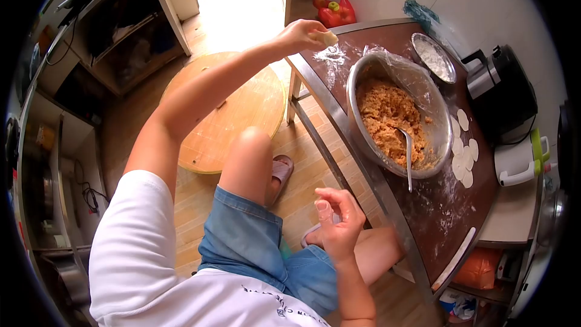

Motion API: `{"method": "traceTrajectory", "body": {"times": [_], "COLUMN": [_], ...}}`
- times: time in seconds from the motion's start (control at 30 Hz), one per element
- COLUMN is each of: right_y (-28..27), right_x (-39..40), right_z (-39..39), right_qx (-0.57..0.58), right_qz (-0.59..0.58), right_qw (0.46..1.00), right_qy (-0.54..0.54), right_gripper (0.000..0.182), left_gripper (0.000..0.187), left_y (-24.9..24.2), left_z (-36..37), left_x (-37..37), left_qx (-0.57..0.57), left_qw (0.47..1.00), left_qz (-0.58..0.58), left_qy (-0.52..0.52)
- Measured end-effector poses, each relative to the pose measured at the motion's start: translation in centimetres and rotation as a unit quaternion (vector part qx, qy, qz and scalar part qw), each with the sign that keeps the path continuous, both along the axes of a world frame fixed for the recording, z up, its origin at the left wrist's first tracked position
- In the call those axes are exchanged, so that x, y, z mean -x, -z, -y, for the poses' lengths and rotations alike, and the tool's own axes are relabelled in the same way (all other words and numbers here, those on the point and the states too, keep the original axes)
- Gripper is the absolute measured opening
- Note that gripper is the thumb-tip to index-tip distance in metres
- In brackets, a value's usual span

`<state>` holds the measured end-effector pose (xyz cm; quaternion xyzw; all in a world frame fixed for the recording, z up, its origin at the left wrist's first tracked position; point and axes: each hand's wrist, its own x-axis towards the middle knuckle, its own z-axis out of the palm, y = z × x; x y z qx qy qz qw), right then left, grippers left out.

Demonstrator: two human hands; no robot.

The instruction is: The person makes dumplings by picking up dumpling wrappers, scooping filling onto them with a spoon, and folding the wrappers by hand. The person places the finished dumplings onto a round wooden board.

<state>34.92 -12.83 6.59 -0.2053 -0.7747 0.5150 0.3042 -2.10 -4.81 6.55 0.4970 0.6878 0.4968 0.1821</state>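
My left hand point(305, 36) reaches out over the near corner of the brown table point(417, 218), its fingers closed on a small pale dough piece point(328, 38) beside a patch of loose flour point(333, 57). My right hand point(340, 221) is raised above my lap, fingers curled but apart from the thumb, with nothing visible in it. A large metal bowl point(445, 136) holds orange-brown filling point(387, 115), and a spoon point(409, 160) rests in it. Several flat round wrappers point(463, 160) lie right of the bowl. Behind it is a smaller bowl of flour point(434, 60).
Clear plastic point(405, 72) drapes over the large bowl's back. A red bag point(339, 12) sits past the table's corner. A black appliance point(502, 88) and a white-green one point(517, 160) stand right. A round wooden board point(206, 127) is left of my knee; a pale stick point(455, 257) lies at the table's edge.
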Motion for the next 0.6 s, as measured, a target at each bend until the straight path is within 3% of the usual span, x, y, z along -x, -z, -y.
{"method": "traceTrajectory", "body": {"times": [0.13, 0.23, 0.33, 0.47, 0.6], "right_y": [2.1, 3.6, 4.5, 3.7, 2.4], "right_x": [-1.5, -2.9, -3.8, -2.9, -2.7], "right_z": [-0.6, -1.2, -1.5, -1.2, -1.1], "right_qx": [0.049, 0.036, 0.042, 0.055, 0.036], "right_qz": [0.044, 0.062, 0.072, 0.064, 0.046], "right_qw": [0.997, 0.996, 0.994, 0.995, 0.998], "right_qy": [0.041, 0.060, 0.072, 0.054, 0.036], "right_gripper": [0.012, 0.013, 0.013, 0.013, 0.013], "left_gripper": [0.027, 0.032, 0.038, 0.043, 0.042], "left_y": [1.5, 3.4, 3.4, 3.2, 3.5], "left_z": [-4.0, -4.7, -4.7, -4.7, -3.5], "left_x": [0.2, 1.1, 1.5, 0.9, 1.6], "left_qx": [0.031, 0.083, 0.087, 0.092, 0.083], "left_qw": [0.981, 0.949, 0.964, 0.936, 0.985], "left_qz": [-0.191, -0.305, -0.249, -0.339, -0.154], "left_qy": [-0.015, 0.002, 0.025, 0.020, -0.003]}}
